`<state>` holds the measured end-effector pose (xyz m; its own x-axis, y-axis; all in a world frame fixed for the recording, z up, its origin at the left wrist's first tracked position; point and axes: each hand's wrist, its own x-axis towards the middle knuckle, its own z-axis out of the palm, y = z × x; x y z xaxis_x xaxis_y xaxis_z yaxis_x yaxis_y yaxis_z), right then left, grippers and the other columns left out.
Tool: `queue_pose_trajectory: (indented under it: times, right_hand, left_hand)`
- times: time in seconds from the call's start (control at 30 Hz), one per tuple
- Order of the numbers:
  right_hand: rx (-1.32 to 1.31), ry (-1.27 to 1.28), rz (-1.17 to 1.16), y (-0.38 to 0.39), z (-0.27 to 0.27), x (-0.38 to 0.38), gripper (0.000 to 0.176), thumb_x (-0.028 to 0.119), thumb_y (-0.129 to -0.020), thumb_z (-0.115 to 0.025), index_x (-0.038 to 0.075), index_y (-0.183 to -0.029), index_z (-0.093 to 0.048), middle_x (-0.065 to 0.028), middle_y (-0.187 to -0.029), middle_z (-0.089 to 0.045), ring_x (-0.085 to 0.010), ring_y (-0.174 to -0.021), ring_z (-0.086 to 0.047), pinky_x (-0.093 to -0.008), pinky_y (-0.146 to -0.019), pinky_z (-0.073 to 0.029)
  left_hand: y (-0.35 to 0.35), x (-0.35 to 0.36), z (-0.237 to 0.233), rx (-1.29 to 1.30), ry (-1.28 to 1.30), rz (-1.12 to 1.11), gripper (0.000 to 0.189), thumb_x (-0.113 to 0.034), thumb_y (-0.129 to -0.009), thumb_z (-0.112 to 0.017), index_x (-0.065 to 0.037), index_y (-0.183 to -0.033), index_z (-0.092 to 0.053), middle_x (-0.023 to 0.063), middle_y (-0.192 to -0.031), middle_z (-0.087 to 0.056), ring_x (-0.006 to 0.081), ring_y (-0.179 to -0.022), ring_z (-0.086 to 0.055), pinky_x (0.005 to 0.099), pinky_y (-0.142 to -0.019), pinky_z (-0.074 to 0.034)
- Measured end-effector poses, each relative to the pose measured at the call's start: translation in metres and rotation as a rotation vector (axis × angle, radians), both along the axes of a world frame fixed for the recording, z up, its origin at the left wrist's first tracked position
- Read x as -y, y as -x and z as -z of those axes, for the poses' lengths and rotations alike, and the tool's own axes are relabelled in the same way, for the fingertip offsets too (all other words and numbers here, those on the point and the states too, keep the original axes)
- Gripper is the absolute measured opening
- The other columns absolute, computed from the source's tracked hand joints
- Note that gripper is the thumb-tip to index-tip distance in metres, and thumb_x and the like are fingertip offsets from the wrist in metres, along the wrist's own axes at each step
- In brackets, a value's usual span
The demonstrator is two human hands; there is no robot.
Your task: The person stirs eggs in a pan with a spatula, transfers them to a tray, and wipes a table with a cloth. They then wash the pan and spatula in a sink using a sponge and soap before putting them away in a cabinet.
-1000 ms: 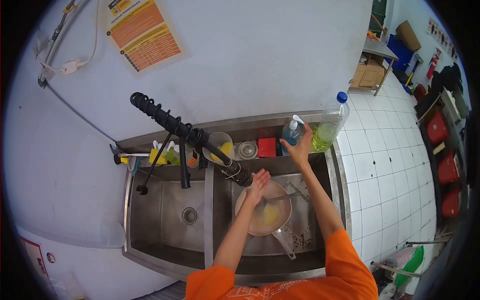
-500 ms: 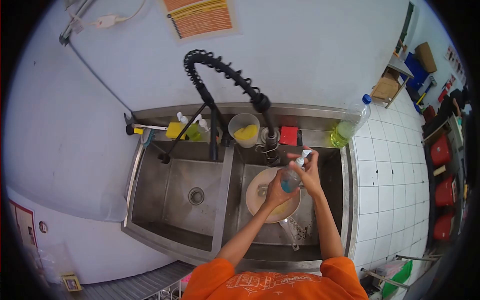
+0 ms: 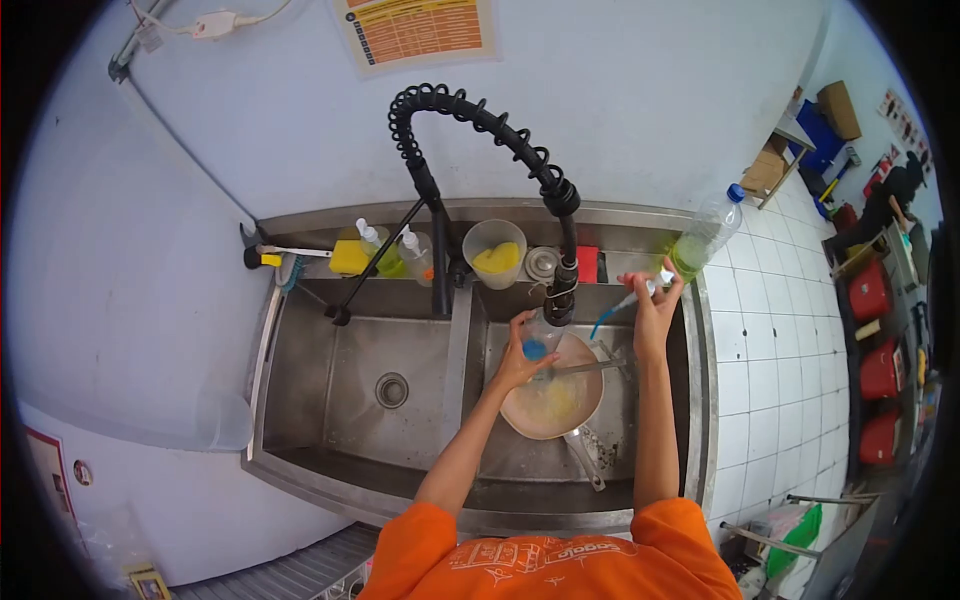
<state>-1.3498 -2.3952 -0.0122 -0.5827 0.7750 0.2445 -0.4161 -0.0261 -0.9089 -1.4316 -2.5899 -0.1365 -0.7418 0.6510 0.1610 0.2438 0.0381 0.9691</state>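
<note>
My left hand [image 3: 517,362] grips a clear bottle [image 3: 538,338] with blue liquid in its bottom, under the hanging faucet head. To its right, my right hand [image 3: 653,318] holds a white pump top [image 3: 657,284], off the bottle; its dip tube, blue at the lower end, points down and left. Below both hands, a frying pan [image 3: 535,418] lies in the right basin with its handle towards me. Cloudy yellowish liquid or residue shows inside it. A metal utensil [image 3: 590,367] lies across the pan, its left end hidden near my hand.
A black spring faucet [image 3: 490,125] arches over the sink. Along the back ledge stand pump bottles [image 3: 388,258], a yellow sponge [image 3: 349,257], a tub [image 3: 493,238] and a large bottle of green-yellow liquid [image 3: 708,235]. The left basin [image 3: 375,350] has a drain. A person [image 3: 890,205] is far right.
The pump top has come out of the bottle. My right hand has moved up and right with it, while my left hand has carried the bottle left and up, towards the faucet.
</note>
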Motion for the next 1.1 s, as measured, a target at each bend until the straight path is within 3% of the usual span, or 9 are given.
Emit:
queue_pose_trajectory:
  times: [0.13,0.27,0.47,0.57,0.63,0.73,1.07,1.1]
  right_hand:
    - [0.118,-0.025,-0.007,-0.031,0.02,-0.007,0.052,0.005,-0.086,-0.058,0.004,-0.127,-0.026,-0.0086,-0.082,-0.059,-0.0165,-0.081,-0.059,-0.0293,-0.078,-0.045]
    - [0.187,-0.048,-0.065,-0.039,0.031,-0.002,0.044,0.002,-0.085,-0.056,0.002,-0.122,-0.033,-0.0057,-0.077,-0.057,-0.013,-0.075,-0.057,-0.0272,-0.073,-0.046]
    - [0.326,-0.164,-0.134,-0.02,0.014,0.036,0.052,0.011,-0.076,-0.072,0.006,-0.117,-0.041,-0.0023,-0.087,-0.058,-0.0026,-0.067,-0.044,-0.0172,-0.06,-0.037]
    - [0.329,-0.306,-0.222,-0.004,-0.012,0.054,0.06,0.013,-0.068,-0.078,0.005,-0.116,-0.043,-0.0015,-0.087,-0.057,-0.0079,-0.07,-0.05,-0.0215,-0.062,-0.043]
    - [0.208,-0.642,-0.12,0.01,-0.021,0.058,0.065,0.016,-0.061,-0.082,0.005,-0.112,-0.043,-0.0039,-0.085,-0.057,-0.0126,-0.071,-0.052,-0.0258,-0.065,-0.044]
    - [0.395,-0.609,-0.238,0.015,-0.031,0.057,0.065,0.018,-0.059,-0.083,0.005,-0.106,-0.041,-0.0075,-0.079,-0.056,-0.0174,-0.07,-0.052,-0.0294,-0.065,-0.044]
    - [0.474,-0.647,-0.239,0.016,-0.029,0.053,0.061,0.018,-0.059,-0.083,0.005,-0.099,-0.038,-0.0104,-0.074,-0.055,-0.021,-0.06,-0.052,-0.0297,-0.057,-0.044]
    - [0.486,-0.638,-0.244,0.017,-0.029,0.054,0.062,0.018,-0.059,-0.083,0.005,-0.1,-0.039,-0.0137,-0.081,-0.058,-0.0285,-0.071,-0.057,-0.0318,-0.062,-0.045]
  left_hand:
    - [-0.004,-0.012,-0.02,-0.057,-0.033,-0.032,0.094,-0.028,-0.064,-0.082,-0.007,-0.131,-0.019,0.0183,-0.127,-0.035,0.0306,-0.117,-0.042,0.0406,-0.099,-0.035]
    - [-0.005,-0.011,-0.01,-0.111,0.027,-0.053,0.095,-0.026,-0.064,-0.082,-0.006,-0.131,-0.018,0.0179,-0.127,-0.035,0.0296,-0.117,-0.042,0.0403,-0.099,-0.035]
    - [-0.008,-0.009,0.002,-0.073,-0.011,-0.033,0.096,-0.027,-0.063,-0.082,-0.005,-0.131,-0.018,0.0178,-0.126,-0.034,0.0288,-0.117,-0.041,0.0399,-0.098,-0.036]
    - [-0.01,-0.007,0.011,-0.062,0.027,-0.063,0.088,-0.023,-0.065,-0.081,-0.009,-0.128,-0.021,0.0195,-0.121,-0.043,0.03,-0.111,-0.049,0.0403,-0.092,-0.04]
    - [-0.012,-0.007,0.013,-0.14,0.043,-0.106,0.088,-0.022,-0.065,-0.08,-0.01,-0.129,-0.021,0.0195,-0.122,-0.044,0.0316,-0.111,-0.05,0.0406,-0.091,-0.041]
    - [-0.01,-0.009,0.019,-0.211,0.008,-0.1,0.088,-0.022,-0.065,-0.08,-0.01,-0.129,-0.021,0.0192,-0.122,-0.044,0.0326,-0.111,-0.05,0.041,-0.09,-0.042]
    - [-0.013,-0.01,0.025,-0.182,0.022,-0.1,0.089,-0.022,-0.065,-0.08,-0.01,-0.128,-0.019,0.0207,-0.122,-0.044,0.0332,-0.111,-0.05,0.0415,-0.091,-0.042]
    - [-0.014,-0.01,0.025,-0.195,0.032,-0.105,0.089,-0.022,-0.065,-0.081,-0.009,-0.128,-0.019,0.0212,-0.122,-0.044,0.0339,-0.111,-0.05,0.0418,-0.091,-0.042]
